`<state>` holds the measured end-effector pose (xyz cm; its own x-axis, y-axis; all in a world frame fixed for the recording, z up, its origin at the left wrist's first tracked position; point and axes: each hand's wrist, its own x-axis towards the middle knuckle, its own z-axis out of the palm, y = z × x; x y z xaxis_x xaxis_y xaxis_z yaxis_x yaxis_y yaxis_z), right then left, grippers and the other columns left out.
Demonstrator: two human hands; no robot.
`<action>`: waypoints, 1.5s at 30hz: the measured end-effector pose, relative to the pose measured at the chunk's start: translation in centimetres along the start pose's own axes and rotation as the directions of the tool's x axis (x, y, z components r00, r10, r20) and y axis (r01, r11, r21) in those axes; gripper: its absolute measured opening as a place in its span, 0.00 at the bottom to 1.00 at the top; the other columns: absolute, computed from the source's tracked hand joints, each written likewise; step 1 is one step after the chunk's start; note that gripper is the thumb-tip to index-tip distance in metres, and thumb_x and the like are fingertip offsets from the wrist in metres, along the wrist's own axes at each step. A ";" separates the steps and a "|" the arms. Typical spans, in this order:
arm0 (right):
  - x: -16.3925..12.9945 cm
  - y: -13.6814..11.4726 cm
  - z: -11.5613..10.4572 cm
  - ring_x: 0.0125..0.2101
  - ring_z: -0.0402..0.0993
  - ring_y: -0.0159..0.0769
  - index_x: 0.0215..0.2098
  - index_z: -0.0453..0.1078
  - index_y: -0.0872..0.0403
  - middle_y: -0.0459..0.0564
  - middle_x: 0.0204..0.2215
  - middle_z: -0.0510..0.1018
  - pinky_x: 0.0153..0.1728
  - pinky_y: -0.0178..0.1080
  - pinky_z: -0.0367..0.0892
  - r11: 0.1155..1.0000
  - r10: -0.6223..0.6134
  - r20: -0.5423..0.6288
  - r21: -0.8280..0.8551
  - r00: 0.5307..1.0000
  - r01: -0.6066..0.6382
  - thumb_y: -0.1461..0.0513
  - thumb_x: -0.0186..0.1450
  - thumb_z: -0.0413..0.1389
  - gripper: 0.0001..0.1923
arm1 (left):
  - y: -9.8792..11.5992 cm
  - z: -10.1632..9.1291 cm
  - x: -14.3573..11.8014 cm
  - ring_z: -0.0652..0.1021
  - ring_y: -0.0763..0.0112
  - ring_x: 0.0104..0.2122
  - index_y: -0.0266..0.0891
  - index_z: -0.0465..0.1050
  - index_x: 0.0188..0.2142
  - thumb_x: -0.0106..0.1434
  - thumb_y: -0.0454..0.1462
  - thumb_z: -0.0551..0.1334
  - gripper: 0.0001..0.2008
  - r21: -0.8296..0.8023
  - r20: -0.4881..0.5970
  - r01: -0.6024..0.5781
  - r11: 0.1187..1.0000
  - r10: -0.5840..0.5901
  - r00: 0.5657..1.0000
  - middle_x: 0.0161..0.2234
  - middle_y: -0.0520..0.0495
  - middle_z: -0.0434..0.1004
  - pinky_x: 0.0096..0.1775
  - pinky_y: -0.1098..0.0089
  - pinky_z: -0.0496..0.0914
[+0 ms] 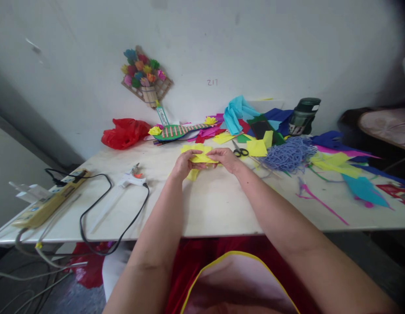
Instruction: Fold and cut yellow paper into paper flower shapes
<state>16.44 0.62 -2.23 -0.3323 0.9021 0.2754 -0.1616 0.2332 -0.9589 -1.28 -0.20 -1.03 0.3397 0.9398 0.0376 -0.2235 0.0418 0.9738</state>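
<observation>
Both hands hold a piece of yellow crepe paper (200, 156) above the middle of the table. My left hand (185, 163) grips its left side, thumb on top and fingers below. My right hand (224, 158) pinches its right side. Another yellow scrap (193, 175) shows just beneath. Black-handled scissors (241, 151) lie right of my right hand, beside yellow paper squares (256, 148). Behind the hands rests a green guitar-shaped craft (181, 131) with a woven strip and yellow paper flowers.
At left lie a hot glue gun (132, 179) with a black cord and a power strip (52, 198). A red plastic bag (124, 133) sits at the back. To the right are tangled purple string (289, 153), coloured paper (238, 114) and a dark bottle (304, 116).
</observation>
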 end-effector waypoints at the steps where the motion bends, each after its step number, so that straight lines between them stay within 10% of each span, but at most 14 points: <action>1: 0.0 0.0 0.0 0.15 0.65 0.26 0.30 0.73 0.59 0.47 0.22 0.75 0.17 0.33 0.64 1.000 -0.005 -0.003 -0.005 1.000 0.005 0.60 0.46 0.61 0.14 | 0.0 0.0 0.0 0.76 0.67 0.22 0.32 0.65 0.41 0.50 0.34 0.51 0.18 -0.009 -0.004 0.007 1.000 -0.007 1.000 0.21 0.47 0.72 0.24 0.69 0.70; 9: 0.1 0.0 0.1 0.15 0.63 0.25 0.30 0.73 0.58 0.45 0.19 0.73 0.17 0.33 0.63 0.999 -0.023 -0.038 -0.037 0.999 0.022 0.60 0.46 0.60 0.14 | 0.0 0.1 -0.1 0.75 0.66 0.21 0.33 0.67 0.36 0.53 0.48 0.55 0.20 0.033 -0.037 0.037 0.999 -0.035 0.999 0.22 0.44 0.73 0.23 0.70 0.69; 31: 0.0 0.3 -0.1 0.14 0.67 0.27 0.29 0.71 0.58 0.46 0.17 0.74 0.16 0.32 0.64 0.984 0.135 -0.016 -0.111 0.991 -0.136 0.59 0.49 0.60 0.12 | -0.3 0.6 -0.1 0.73 0.73 0.16 0.34 0.65 0.27 0.47 0.45 0.63 0.15 0.361 -0.096 -0.107 0.926 0.151 0.984 0.13 0.53 0.67 0.21 0.74 0.69; 45: 0.2 0.3 0.4 0.14 0.69 0.30 0.25 0.66 0.57 0.47 0.17 0.74 0.16 0.32 0.63 0.994 0.088 -0.084 -0.057 0.993 -0.093 0.55 0.51 0.59 0.13 | -1.2 0.8 0.1 0.71 0.77 0.17 0.30 0.67 0.26 0.44 0.42 0.66 0.16 0.119 -0.122 -0.065 0.991 0.080 0.989 0.19 0.48 0.71 0.23 0.75 0.67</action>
<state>15.99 0.72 -2.44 -0.2659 0.9465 0.1831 -0.0764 0.1687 -0.9827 -0.19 -0.42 -2.04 0.2070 0.9744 0.0874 -0.1347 -0.0601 0.9891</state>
